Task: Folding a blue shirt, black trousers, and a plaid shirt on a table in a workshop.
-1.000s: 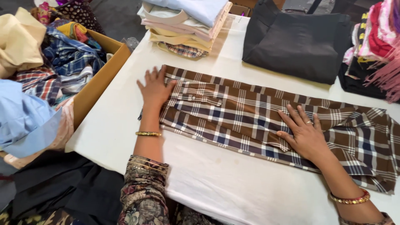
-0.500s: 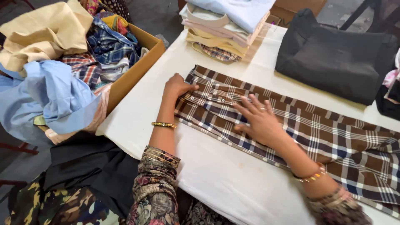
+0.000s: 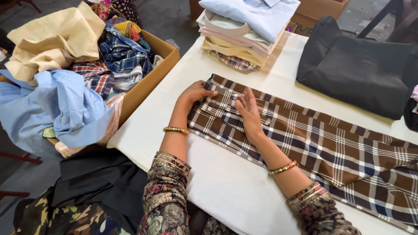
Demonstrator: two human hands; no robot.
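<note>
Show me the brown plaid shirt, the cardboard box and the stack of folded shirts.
brown plaid shirt (image 3: 322,143), head view, on its flat middle.
cardboard box (image 3: 146,85), head view, on its side wall.
stack of folded shirts (image 3: 248,26), head view, on the top blue shirt.

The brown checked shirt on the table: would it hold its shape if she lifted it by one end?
Probably not. The brown checked shirt lies flat in soft folds, so it would likely droop. It looks thin, probably light. Pushed, it may bunch up under the left hand and right hand.

Left hand (image 3: 194,93) curled over the near end of a long folded brown, white and navy plaid shirt (image 3: 318,139) on a white-covered table (image 3: 226,187). Right hand (image 3: 249,112) flat on it, just beside. Stack of folded pastel shirts (image 3: 244,30) behind; cardboard box of loose clothes (image 3: 143,82) left.
</note>
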